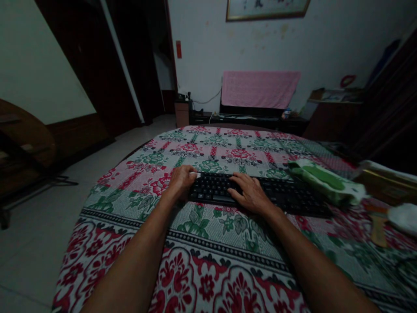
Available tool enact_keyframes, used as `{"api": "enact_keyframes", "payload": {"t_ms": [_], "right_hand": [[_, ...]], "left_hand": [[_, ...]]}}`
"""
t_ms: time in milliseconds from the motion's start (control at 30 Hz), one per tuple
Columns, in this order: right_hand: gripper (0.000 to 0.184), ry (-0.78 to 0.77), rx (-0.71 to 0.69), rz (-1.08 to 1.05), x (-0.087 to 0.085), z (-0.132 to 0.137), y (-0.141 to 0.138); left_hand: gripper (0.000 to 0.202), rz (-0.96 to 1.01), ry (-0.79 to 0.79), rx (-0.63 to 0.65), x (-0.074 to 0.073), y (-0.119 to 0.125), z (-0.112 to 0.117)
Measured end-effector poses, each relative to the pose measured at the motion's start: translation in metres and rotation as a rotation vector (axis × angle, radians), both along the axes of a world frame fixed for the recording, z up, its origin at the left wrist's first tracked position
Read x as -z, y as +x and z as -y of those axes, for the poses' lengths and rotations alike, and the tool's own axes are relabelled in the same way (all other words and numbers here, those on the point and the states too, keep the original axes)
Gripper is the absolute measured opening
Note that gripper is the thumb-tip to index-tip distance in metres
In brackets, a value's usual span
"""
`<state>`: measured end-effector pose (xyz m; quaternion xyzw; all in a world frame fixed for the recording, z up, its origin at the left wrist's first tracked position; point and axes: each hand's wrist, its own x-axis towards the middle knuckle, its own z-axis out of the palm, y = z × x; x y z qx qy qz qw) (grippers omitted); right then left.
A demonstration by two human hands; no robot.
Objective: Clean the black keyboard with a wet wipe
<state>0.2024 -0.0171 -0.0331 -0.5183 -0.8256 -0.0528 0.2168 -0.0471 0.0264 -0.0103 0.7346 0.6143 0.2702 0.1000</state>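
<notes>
A black keyboard [213, 186] lies across the patterned tablecloth in front of me. At its left end is my left hand [183, 179], with the fingers closed on a small piece of white tissue [197, 174] whose tip pokes out over the keys. Most of that tissue is hidden in the hand. My right hand [249, 191] rests on the middle of the keyboard, its fingers apart and holding nothing, and covers some of the keys. Right of it, a green and white soft pack [327, 180] lies by the keyboard's far right edge.
The tablecloth [192, 145] covers a large table. On the right are a golden-brown box [387, 180], a wooden-handled brush [378, 228] and a white bundle [404, 218]. Beyond the table, a pink cloth [260, 89] hangs over a dark screen. A folded round tabletop [26, 134] leans at left.
</notes>
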Motion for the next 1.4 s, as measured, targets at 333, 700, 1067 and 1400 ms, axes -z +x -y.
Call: {"api": "enact_keyframes", "payload": {"t_ms": [333,700,1067,1400], "right_hand": [[0.04,-0.009,0.001,0.008,-0.001,0.0,-0.001],[0.035,0.001,-0.022,0.023,-0.006,0.006,-0.011],[0.033,-0.012,-0.075,0.002,-0.004,0.01,-0.019],[0.034,-0.012,-0.072,-0.008,-0.006,0.01,-0.019]], "left_hand": [[0.02,-0.176,-0.077,0.049,-0.002,0.011,0.004],[0.017,-0.049,-0.202,0.073,-0.007,-0.008,0.002],[0.019,0.006,-0.183,0.018,-0.003,-0.012,-0.001],[0.019,-0.017,-0.105,-0.016,0.002,-0.009,-0.002]]}}
